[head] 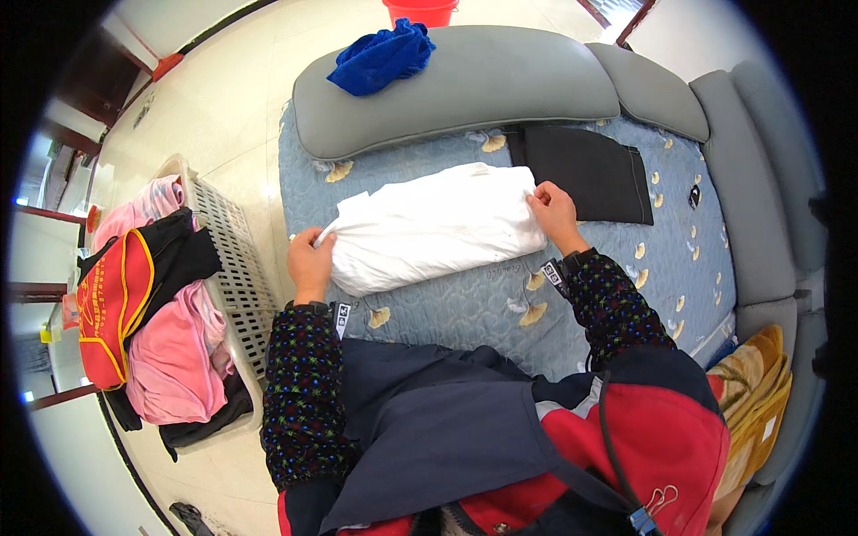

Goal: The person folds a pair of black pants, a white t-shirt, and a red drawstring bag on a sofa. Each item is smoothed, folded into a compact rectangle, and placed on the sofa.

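Note:
A white cloth garment (pixel 436 224), folded into a long bundle, lies on the blue quilted cover (pixel 462 311) in front of me. At its left end, my left hand (pixel 311 264) pinches a corner of the fabric and pulls it into creases. My right hand (pixel 554 209) grips the opposite end near the upper right corner, with fingers curled on the edge. Just beyond my right hand is a folded black garment (pixel 583 174), flat on the cover and partly behind the white one.
A grey cushion (pixel 462 87) bearing a blue towel (pixel 385 57) borders the far side. Left on the floor stands a plastic basket (pixel 234 268) heaped with pink clothes (pixel 177 355) and a red apron (pixel 114 308). Grey sofa backs (pixel 751 187) and a folded blanket (pixel 754 402) line the right.

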Action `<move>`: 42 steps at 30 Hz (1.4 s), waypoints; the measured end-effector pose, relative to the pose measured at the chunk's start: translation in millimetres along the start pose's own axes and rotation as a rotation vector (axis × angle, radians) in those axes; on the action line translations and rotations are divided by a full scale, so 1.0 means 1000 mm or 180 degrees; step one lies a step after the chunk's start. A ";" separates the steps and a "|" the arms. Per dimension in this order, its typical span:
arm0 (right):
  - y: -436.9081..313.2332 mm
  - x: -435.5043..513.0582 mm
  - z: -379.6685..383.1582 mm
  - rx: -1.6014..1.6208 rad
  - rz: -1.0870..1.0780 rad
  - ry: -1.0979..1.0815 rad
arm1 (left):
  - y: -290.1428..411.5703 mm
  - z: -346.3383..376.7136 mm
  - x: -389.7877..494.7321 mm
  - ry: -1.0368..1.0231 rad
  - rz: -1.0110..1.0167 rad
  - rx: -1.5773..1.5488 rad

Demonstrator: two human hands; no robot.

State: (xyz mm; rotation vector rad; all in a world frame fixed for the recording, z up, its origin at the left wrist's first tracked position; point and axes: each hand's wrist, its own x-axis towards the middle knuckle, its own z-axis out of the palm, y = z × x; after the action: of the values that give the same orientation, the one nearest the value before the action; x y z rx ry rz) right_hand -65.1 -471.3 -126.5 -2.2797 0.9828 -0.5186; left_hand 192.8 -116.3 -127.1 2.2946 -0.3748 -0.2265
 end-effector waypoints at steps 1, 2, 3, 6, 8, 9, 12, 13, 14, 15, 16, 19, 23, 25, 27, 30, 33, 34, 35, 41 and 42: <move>-0.001 -0.001 0.000 -0.0162 0.0090 0.0074 | -0.002 0.001 0.000 -0.0126 -0.0112 0.0106; -0.002 -0.001 0.000 -0.0278 0.0117 0.0133 | -0.005 0.002 -0.001 -0.0199 -0.0140 0.0155; -0.002 -0.001 0.001 -0.0345 0.0091 0.0177 | -0.009 0.004 -0.001 -0.0201 -0.0136 0.0173; -0.004 0.001 0.003 -0.0392 0.0398 0.0221 | -0.016 0.010 0.001 0.0258 0.0132 -0.0059; -0.006 0.003 0.000 -0.0301 0.0499 0.0246 | -0.019 0.004 0.003 0.0535 -0.0120 -0.0133; -0.008 0.003 -0.001 -0.0266 0.0628 0.0220 | -0.020 -0.004 0.002 0.0181 -0.0484 -0.0275; -0.013 0.000 -0.010 -0.0913 0.1005 -0.0370 | -0.017 -0.023 -0.006 -0.1164 -0.1597 -0.0652; -0.014 -0.002 -0.011 -0.1152 0.1124 -0.0486 | -0.013 -0.025 -0.010 -0.1324 -0.1568 -0.0606; -0.014 -0.006 -0.013 -0.1228 0.1096 -0.0473 | -0.009 -0.025 -0.016 -0.1458 -0.1582 -0.0554; -0.013 -0.010 -0.013 -0.1234 0.1104 -0.0593 | -0.005 -0.022 -0.021 -0.1613 -0.1596 -0.0517; -0.011 -0.014 -0.012 -0.1298 0.1127 -0.0650 | -0.001 -0.018 -0.026 -0.1627 -0.1463 -0.0693; -0.002 -0.025 -0.004 -0.0866 0.1138 -0.0724 | 0.009 -0.004 -0.036 -0.1650 -0.1324 -0.1318; 0.004 -0.035 0.007 0.1231 0.1432 -0.1003 | 0.011 0.005 -0.045 -0.1520 -0.1590 -0.2437; 0.000 -0.040 0.006 0.2261 0.1428 -0.0913 | 0.011 0.004 -0.047 -0.1576 -0.1615 -0.2666; -0.011 -0.040 0.004 0.2345 0.1620 -0.0773 | 0.016 0.001 -0.050 -0.1617 -0.1573 -0.2924; -0.026 -0.030 -0.012 0.2261 0.1471 -0.0812 | 0.037 -0.007 -0.051 -0.1566 -0.1461 -0.2974; -0.030 -0.009 -0.044 0.2415 0.1032 -0.0692 | 0.076 -0.014 -0.045 -0.1667 -0.1135 -0.2782; -0.028 0.000 -0.058 0.2549 0.0917 -0.0590 | 0.091 -0.016 -0.042 -0.1666 -0.1090 -0.2660; -0.024 0.008 -0.072 0.2654 0.0834 -0.0480 | 0.108 -0.014 -0.039 -0.1812 -0.0947 -0.2670; 0.047 0.052 -0.192 0.2811 0.0474 0.0116 | 0.211 0.061 -0.017 -0.2452 -0.0086 -0.3061; 0.067 0.057 -0.206 0.2860 0.0548 0.0172 | 0.223 0.081 -0.017 -0.2535 0.0102 -0.3180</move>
State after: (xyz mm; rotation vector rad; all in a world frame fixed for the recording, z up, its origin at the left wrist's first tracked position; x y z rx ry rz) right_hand -177.2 -626.4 -10.0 -1.3752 0.7422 -0.7579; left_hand 110.8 -311.0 -17.5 1.1379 -0.5295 -1.0550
